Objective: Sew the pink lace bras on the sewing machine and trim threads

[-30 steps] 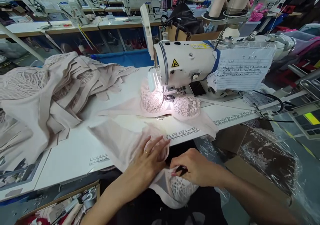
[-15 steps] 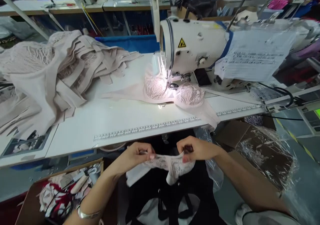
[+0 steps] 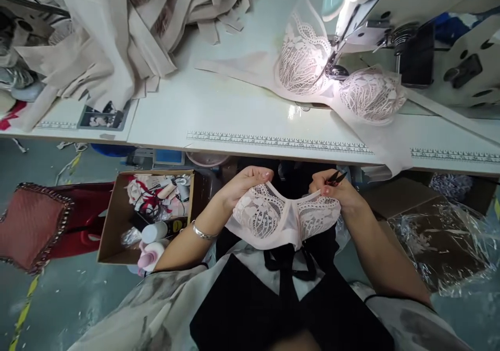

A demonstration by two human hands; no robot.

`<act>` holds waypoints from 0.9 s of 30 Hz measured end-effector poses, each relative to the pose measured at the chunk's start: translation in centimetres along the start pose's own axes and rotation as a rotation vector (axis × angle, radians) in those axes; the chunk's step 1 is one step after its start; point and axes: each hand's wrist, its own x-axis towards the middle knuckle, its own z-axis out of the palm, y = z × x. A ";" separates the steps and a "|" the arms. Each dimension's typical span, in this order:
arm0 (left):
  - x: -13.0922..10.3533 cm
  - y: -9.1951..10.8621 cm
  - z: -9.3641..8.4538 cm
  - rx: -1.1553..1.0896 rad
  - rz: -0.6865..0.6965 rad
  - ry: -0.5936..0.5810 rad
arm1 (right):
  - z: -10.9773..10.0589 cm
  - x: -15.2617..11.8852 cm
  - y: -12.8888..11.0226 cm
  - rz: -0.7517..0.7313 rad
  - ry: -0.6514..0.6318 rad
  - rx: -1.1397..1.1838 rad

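Note:
A pale pink lace bra is stretched out above my lap, below the table edge. My left hand pinches its upper edge at the left cup. At the other cup, my right hand grips the top edge and also holds small dark snips, their tips pointing up right. A second pale pink lace bra lies on the white table, its middle beside the lit needle area of the sewing machine.
Beige fabric pieces are heaped at the table's upper left. A printed ruler runs along the front edge. Below stand a cardboard box of scraps and bottles, a red cushioned chair, and a plastic-covered carton at right.
The view has tilted down and shifted left. The held bra is now spread wider and raised, with its lace cups facing up. Both hands still grip it.

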 end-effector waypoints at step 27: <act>-0.2 -0.7 -0.4 0.008 0.039 0.026 | -0.7 -0.5 0.1 -0.014 -0.028 -0.112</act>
